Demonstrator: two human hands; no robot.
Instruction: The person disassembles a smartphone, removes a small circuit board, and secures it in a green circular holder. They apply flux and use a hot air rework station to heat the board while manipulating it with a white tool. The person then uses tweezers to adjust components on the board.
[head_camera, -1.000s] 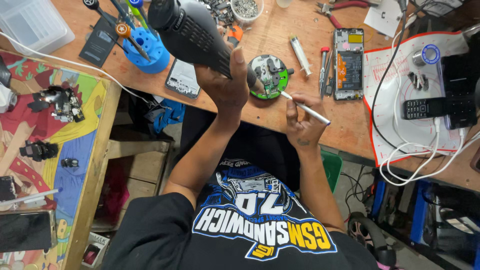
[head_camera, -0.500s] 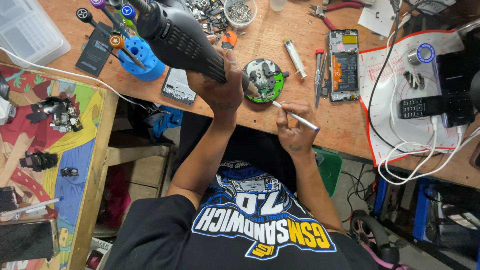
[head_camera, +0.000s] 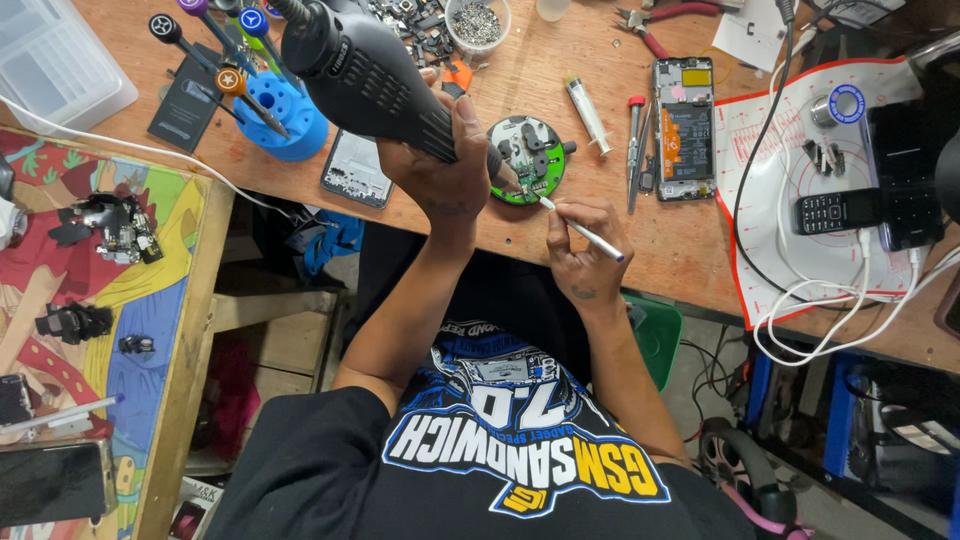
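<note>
On the wooden workbench (head_camera: 690, 250), the bulky black hot-air handpiece (head_camera: 365, 75) lies on a slant from upper left down to lower right, with its working end aimed at the round green circuit board (head_camera: 530, 158). The left hand (head_camera: 450, 175) is wrapped tight around the lower grip and hides the tip. The board sits just beyond both hands, at the bench's near edge. The right hand (head_camera: 585, 255) is nearer it from below, pinching a thin white probe (head_camera: 585, 232) whose point touches the board's lower rim.
</note>
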